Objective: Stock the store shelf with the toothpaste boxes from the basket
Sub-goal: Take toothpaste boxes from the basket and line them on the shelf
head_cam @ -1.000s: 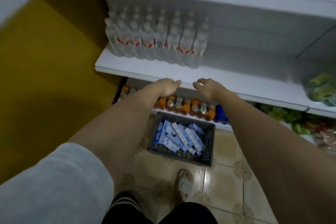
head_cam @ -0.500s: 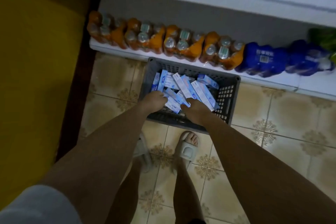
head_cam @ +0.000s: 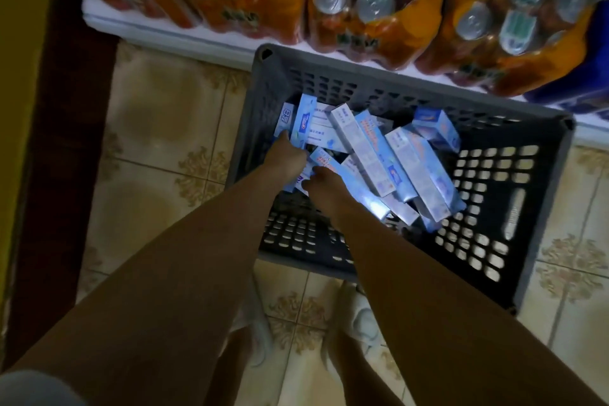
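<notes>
A grey plastic basket [head_cam: 514, 208] stands on the tiled floor against the bottom shelf. Several light-blue toothpaste boxes [head_cam: 372, 148] lie jumbled in its left and middle part. Both my hands are down inside it. My left hand [head_cam: 286, 157] is curled onto an upright toothpaste box [head_cam: 302, 123] by the basket's left wall. My right hand [head_cam: 324, 186] closes over a long toothpaste box [head_cam: 359, 196] lying diagonally just right of the left hand. The fingertips of both hands are hidden among the boxes.
The white bottom shelf [head_cam: 164, 31] runs across the top, loaded with orange shrink-wrapped bottle packs [head_cam: 365, 6] and a blue pack [head_cam: 593, 56] at the right. A yellow wall [head_cam: 19, 109] and a dark strip bound the left. My sandalled feet [head_cam: 362, 320] stand just before the basket.
My hands dropped from the upper shelf edge into the basket and have pushed in among the boxes. The view tilted down and closer to the basket.
</notes>
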